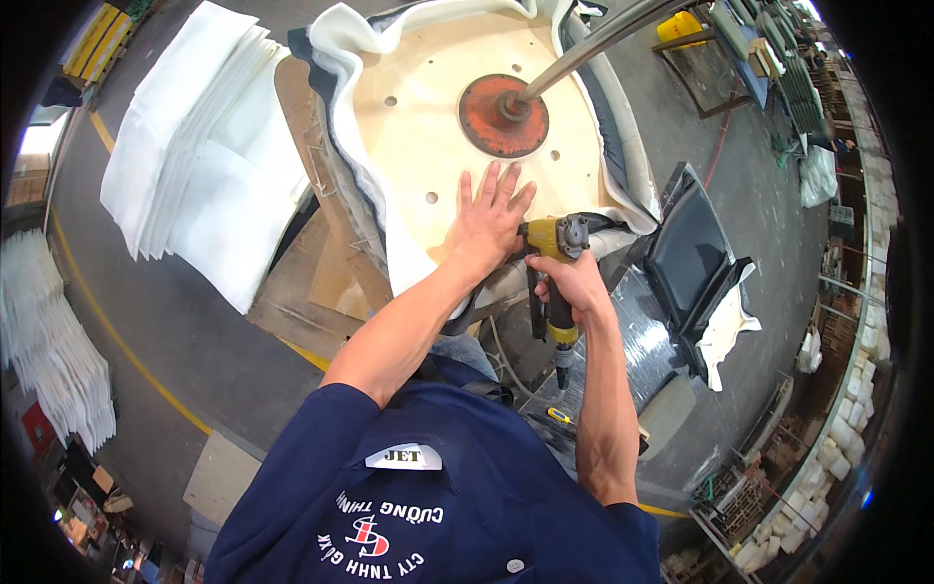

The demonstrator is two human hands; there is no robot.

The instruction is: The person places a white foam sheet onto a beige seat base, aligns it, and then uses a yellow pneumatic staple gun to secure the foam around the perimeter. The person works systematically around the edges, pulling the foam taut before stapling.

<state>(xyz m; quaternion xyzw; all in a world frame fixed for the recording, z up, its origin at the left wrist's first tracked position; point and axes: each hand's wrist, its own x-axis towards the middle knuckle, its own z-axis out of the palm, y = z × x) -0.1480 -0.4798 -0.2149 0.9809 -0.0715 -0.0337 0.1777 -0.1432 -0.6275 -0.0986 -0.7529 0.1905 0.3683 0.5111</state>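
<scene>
seat panel (409, 146), bare wood side up, is right under the hands. left hand (489, 222): laid flat on the wood by the near edge, fingers spread, gripping nothing. right hand (576, 284): fingers closed round the grip of a yellow and black air tool (556, 237), probably a stapler, its head at the near right edge beside the left hand. whether it touches: can't tell.

next out: red disc (477, 119) on a metal pole (608, 41) sits on the wood, so clamping looks done. white lining (348, 78) and dark cover (313, 60) stand loose and wavy along the left and far sides, loose on the right too. no fastened stretch visible; near edge partly hidden. judgement: early, most of the rim left.

outside: white sheets (199, 146) stacked left, dark padded piece (689, 248) off right.
</scene>
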